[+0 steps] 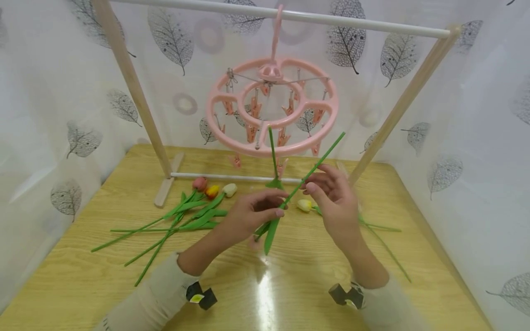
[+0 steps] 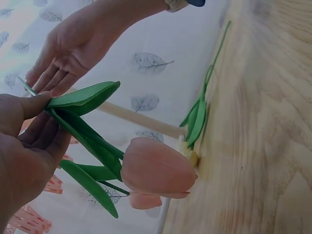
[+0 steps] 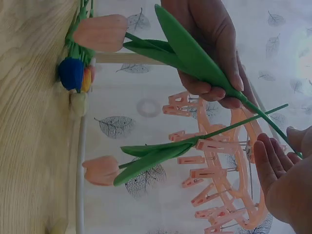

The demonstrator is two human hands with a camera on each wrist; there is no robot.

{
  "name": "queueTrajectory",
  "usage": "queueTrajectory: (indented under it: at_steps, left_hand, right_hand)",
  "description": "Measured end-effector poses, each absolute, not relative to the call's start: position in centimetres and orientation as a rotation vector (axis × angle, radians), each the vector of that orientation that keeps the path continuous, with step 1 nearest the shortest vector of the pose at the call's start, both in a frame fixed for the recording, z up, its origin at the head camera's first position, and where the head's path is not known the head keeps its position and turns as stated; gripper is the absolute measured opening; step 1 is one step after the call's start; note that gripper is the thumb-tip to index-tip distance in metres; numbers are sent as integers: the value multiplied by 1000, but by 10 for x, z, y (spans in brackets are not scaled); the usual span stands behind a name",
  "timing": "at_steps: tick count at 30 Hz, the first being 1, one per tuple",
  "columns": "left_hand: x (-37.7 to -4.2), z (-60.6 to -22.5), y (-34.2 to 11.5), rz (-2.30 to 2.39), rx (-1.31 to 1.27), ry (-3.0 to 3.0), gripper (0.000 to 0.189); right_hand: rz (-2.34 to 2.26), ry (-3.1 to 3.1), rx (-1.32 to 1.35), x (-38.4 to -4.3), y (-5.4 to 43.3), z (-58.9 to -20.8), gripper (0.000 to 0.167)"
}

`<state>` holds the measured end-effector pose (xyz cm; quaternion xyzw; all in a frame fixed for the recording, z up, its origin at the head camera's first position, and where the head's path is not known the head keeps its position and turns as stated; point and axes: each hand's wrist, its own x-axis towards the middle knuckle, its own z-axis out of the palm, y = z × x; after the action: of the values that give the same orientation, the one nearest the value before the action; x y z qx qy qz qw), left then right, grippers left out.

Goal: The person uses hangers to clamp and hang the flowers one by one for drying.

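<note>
My left hand [image 1: 244, 216] pinches the green stem of a pink artificial tulip [image 2: 156, 168] between thumb and fingers, just by its leaves. The flower head points down toward the table and the bare stem slants up to the right. My right hand [image 1: 337, 207] is beside the upper stem, its fingers loosely extended; the stem passes between thumb and fingers, and whether they touch it is unclear. Behind, a second pink tulip [image 3: 101, 170] hangs head down at the clothespins [image 3: 214, 146] of a round pink clip hanger [image 1: 215, 92].
The hanger hooks over the white bar [image 1: 352, 19] of a wooden stand [image 1: 136, 92]. Several tulips [image 1: 182, 220] lie at left on the wooden table [image 1: 74, 294]; a dark blue one [image 3: 71, 74] shows in the right wrist view. A pale yellow tulip [image 1: 304, 205] lies at right.
</note>
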<state>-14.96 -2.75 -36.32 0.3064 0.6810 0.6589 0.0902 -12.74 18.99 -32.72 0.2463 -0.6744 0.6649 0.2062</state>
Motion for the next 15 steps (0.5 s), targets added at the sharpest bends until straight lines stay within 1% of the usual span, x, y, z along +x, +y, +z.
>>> queueTrajectory:
  at_steps: [7, 15]
  left_hand:
    - [-149, -365, -25, 1913, 927, 1997, 36]
    - [-152, -366, -29, 1859, 936, 2020, 37]
  right_hand:
    - [1929, -1869, 610, -130, 185, -322, 27]
    - [1924, -1858, 594, -131, 185, -322, 27]
